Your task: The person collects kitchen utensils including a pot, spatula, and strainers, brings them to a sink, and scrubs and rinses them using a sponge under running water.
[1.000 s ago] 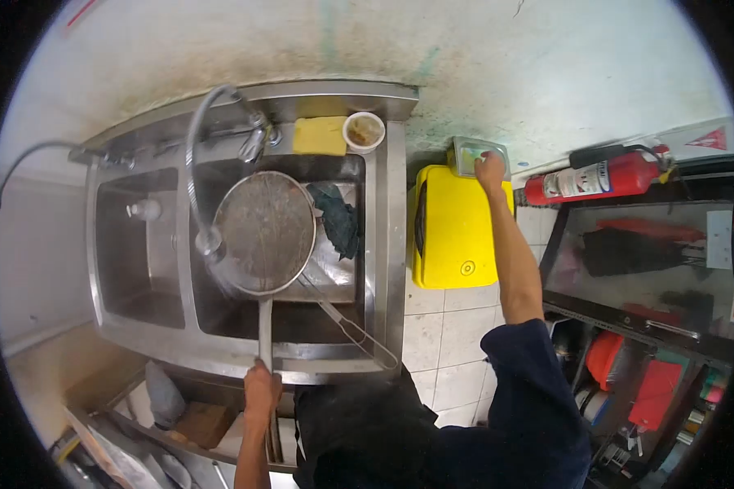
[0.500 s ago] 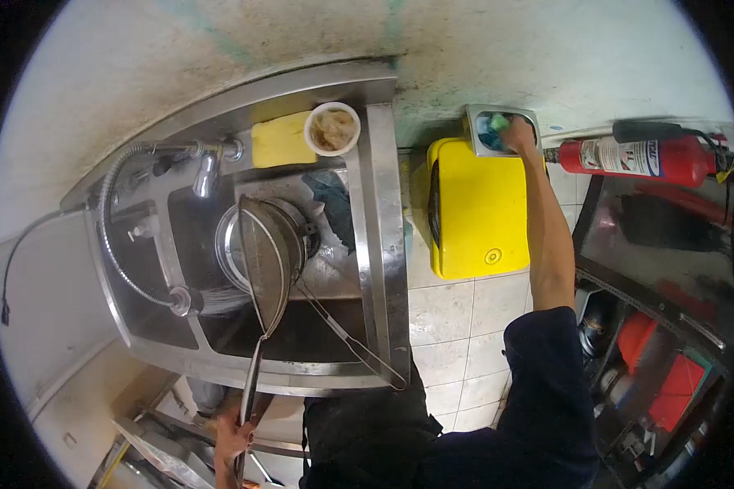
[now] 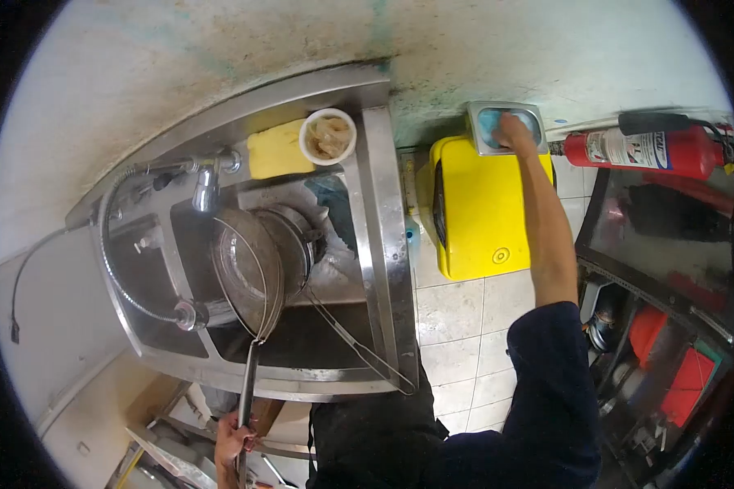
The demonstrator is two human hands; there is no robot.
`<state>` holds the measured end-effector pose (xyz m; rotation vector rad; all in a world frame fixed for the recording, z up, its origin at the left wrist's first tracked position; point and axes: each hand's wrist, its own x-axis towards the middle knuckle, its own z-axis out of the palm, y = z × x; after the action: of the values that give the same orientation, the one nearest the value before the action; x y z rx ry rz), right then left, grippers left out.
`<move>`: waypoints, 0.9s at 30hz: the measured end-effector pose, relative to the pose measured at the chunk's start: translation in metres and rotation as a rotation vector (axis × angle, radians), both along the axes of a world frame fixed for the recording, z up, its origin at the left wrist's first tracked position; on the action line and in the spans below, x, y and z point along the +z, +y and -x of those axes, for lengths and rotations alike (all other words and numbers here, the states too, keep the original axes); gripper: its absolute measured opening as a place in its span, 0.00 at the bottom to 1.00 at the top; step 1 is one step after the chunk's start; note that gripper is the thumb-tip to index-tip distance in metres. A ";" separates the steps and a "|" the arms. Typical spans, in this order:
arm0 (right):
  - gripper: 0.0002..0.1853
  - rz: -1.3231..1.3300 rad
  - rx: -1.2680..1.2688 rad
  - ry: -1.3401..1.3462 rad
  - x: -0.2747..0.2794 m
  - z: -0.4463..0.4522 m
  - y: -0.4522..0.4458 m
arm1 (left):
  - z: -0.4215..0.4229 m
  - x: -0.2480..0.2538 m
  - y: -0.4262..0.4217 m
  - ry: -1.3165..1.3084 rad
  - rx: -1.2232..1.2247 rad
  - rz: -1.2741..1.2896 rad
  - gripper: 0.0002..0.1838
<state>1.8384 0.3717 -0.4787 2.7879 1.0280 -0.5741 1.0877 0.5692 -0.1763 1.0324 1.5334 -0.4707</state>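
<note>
My left hand is wrapped round the long handle of a wire-mesh strainer, whose bowl is tilted over the sink. Beside and partly behind the mesh, a round metal pot lies in the basin. A wire handle runs from near the pot to the sink's front edge. At the far right, my right hand reaches into a small metal container of blue liquid. Its fingers are closed and partly hidden; the green sponge seen there earlier is covered now.
A yellow lidded bin stands under my right forearm. A yellow cloth and a white bowl rest at the sink's back, near the faucet. A fire extinguisher and a metal shelf are on the right.
My right hand has lowered deeper into the container, and the green sponge has gone from sight. The strainer has turned so that its mesh shows wider, its bowl shifting left.
</note>
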 end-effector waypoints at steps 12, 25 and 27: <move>0.23 -0.900 -0.499 0.568 0.183 0.133 0.024 | 0.010 0.008 0.012 -0.201 0.317 0.455 0.15; 0.17 -1.159 0.148 1.142 0.141 0.554 0.261 | 0.017 0.001 0.016 -0.046 -0.651 -0.332 0.16; 0.17 -1.086 -0.273 1.877 0.116 0.553 0.291 | 0.036 0.000 0.016 -0.023 -0.622 -0.250 0.15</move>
<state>1.2852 0.6624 -0.3630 2.0790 1.1048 -3.9289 1.0517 0.5848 -0.1766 1.7160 1.2491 -0.6991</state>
